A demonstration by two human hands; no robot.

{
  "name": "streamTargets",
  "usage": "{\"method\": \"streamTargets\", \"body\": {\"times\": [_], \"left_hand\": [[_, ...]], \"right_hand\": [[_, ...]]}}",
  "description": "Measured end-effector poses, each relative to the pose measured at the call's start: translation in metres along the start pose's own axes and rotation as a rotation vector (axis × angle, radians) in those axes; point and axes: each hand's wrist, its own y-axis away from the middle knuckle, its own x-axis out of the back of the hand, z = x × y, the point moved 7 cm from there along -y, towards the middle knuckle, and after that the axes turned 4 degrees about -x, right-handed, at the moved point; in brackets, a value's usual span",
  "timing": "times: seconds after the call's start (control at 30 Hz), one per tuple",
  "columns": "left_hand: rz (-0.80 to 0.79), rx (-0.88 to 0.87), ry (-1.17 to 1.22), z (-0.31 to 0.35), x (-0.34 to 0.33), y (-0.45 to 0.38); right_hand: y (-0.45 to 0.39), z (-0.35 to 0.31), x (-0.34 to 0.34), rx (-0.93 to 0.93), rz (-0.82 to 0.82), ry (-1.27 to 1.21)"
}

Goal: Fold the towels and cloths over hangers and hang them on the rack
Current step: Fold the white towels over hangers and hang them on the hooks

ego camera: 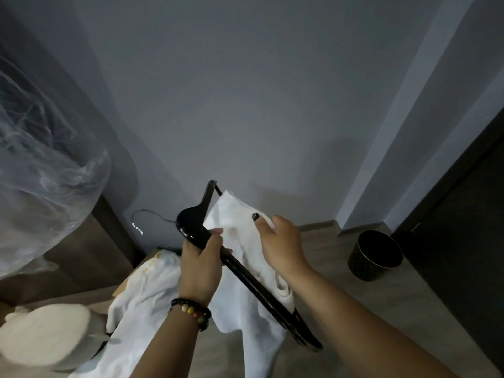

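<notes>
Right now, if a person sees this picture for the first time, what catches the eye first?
In the centre, the left hand grips a black hanger while the right hand pinches a white towel draped over it. A clear plastic bag fills the left edge, and a dark bin stands on the floor at right.

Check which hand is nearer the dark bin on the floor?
Right. The right hand, pinching the white cloth, is closer to the bin; the left hand grips the hanger farther away.

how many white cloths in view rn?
2. One white cloth is draped over the black wooden hanger, pinched by the right hand. Another white cloth lies lower left, below the left hand. More may be hidden.
</notes>
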Motion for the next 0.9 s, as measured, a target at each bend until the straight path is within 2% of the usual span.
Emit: {"method": "streamTargets", "body": {"times": [0.13,0.27,0.53,0.77,0.83,0.9], "left_hand": [[-0.127,0.183,0.191,-0.010,-0.022,0.005],[-0.117,0.245,0.223,-0.026,-0.034,0.006],[-0.185,0.175,0.016,-0.054,-0.049,-0.025],[-0.015,0.069,-0.266,-0.064,-0.040,-0.063],[-0.052,0.019,-0.292,-0.054,-0.044,-0.075],[-0.167,-0.089,-0.288,-0.035,-0.054,-0.082]], "right_hand": [[0.003,-0.002,-0.001,-0.020,0.021,-0.026],[-0.002,-0.003,0.008,-0.070,0.069,-0.147],[-0.018,-0.006,0.051,-0.080,0.227,-0.234],[0.005,-0.028,0.105,0.086,0.371,-0.365],[0.019,-0.015,0.114,0.088,0.384,-0.423],[0.028,0.007,0.118,0.057,0.373,-0.443]]}}
